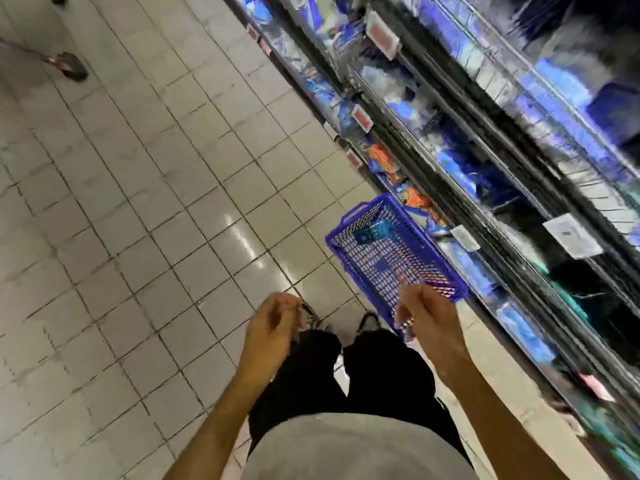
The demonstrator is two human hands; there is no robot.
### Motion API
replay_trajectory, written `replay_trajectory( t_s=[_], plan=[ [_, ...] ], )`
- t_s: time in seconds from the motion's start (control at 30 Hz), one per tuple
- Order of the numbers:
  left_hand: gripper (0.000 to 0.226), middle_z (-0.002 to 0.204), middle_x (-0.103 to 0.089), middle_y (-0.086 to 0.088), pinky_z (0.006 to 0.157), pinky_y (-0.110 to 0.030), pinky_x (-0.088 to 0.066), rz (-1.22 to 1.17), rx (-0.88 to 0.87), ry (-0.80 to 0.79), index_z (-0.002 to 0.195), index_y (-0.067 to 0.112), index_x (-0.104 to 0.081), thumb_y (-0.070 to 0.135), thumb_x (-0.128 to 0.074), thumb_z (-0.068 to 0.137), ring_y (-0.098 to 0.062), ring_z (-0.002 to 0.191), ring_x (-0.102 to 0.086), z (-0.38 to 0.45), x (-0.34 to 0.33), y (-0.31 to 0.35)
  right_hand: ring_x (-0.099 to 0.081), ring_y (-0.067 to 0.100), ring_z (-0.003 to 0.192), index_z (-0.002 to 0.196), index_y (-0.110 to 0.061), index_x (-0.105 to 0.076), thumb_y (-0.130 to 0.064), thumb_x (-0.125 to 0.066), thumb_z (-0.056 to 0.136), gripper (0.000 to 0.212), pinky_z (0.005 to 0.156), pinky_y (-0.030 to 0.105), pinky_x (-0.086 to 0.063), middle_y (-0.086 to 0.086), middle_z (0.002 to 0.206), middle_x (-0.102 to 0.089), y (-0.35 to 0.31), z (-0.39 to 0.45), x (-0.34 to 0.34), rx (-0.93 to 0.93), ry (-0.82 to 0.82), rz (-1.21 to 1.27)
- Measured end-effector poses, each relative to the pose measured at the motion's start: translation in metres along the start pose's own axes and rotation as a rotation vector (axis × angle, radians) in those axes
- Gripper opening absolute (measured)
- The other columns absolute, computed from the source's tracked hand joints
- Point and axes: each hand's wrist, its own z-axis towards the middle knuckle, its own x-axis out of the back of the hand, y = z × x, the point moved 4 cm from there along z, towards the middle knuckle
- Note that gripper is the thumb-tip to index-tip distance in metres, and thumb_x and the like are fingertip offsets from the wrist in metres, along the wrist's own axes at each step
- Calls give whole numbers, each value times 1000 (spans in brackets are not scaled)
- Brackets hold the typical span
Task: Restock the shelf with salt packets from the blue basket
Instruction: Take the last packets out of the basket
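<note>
The blue basket stands on the tiled floor next to the shelf, just ahead of my feet. A single blue packet lies in its far end; the rest of its mesh bottom is bare. My right hand hovers over the basket's near corner with fingers loosely curled and nothing in it. My left hand hangs in front of my legs, also loosely curled and holding nothing. The shelf's tiers run diagonally along the right, stocked with blurred blue and white packets.
Pale tiled floor fills the left and middle. Another person's shoe shows at the far upper left. Price tags hang along the shelf edges. Orange packets sit on a low tier beyond the basket.
</note>
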Motion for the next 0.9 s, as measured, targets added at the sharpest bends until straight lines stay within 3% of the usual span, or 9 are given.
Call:
replay_trajectory(
  t_s=[0.17, 0.27, 0.43, 0.53, 0.67, 0.8, 0.9],
  plan=[
    [24, 78, -68, -7, 45, -19, -43, 0, 41, -91, 94, 15, -66, 10, -45, 106, -14, 59, -58, 88, -66, 0, -50, 11, 45, 72, -2, -55, -11, -51, 104, 33, 46, 21, -42, 0, 51, -56, 48, 74, 4, -74, 83, 94],
    [20, 79, -68, -6, 45, -23, -42, 8, 60, -109, 97, 12, -65, 12, -46, 105, -16, 58, -55, 141, -106, -22, -51, 6, 43, 67, -8, -55, -6, -52, 102, 34, 42, 16, -41, 3, 54, -55, 97, 134, 4, -134, 169, 117],
    [21, 74, -67, -5, 51, -26, -36, -66, 151, -96, 101, 4, -64, 13, -46, 106, -18, 58, -53, 230, -163, -88, -45, 2, 36, 68, -8, -53, -10, -51, 102, 34, 38, 17, -36, -4, 47, -53, 201, 250, -10, -196, 262, 65],
    [22, 70, -68, 2, 47, -25, -40, -38, 126, -124, 99, 8, -66, 12, -45, 106, -16, 58, -57, 286, -184, -137, -47, 0, 34, 72, -12, -55, -20, -52, 104, 32, 34, 16, -33, 0, 54, -57, 269, 322, -24, -246, 298, 70],
    [25, 70, -69, 3, 44, -24, -43, -20, 103, -83, 99, 12, -68, 17, -45, 107, -11, 56, -58, 350, -194, -193, -65, 10, 61, 90, -13, -61, -23, -52, 103, 19, 43, 21, -45, 4, 78, -68, 348, 403, -48, -318, 299, 70],
    [24, 74, -68, -1, 45, -26, -43, -22, 66, -79, 98, 11, -67, 17, -46, 106, -15, 59, -58, 404, -204, -240, -61, 17, 66, 80, -15, -56, -22, -52, 103, 25, 42, 22, -45, 8, 81, -63, 419, 481, -75, -430, 303, 102],
    [26, 73, -69, 2, 45, -26, -44, 14, 11, -90, 100, 8, -68, 16, -44, 106, -16, 60, -59, 431, -206, -262, -60, 23, 80, 106, -11, -54, -33, -59, 99, 23, 49, 27, -45, 12, 97, -59, 456, 533, -94, -507, 318, 181]
  ],
)
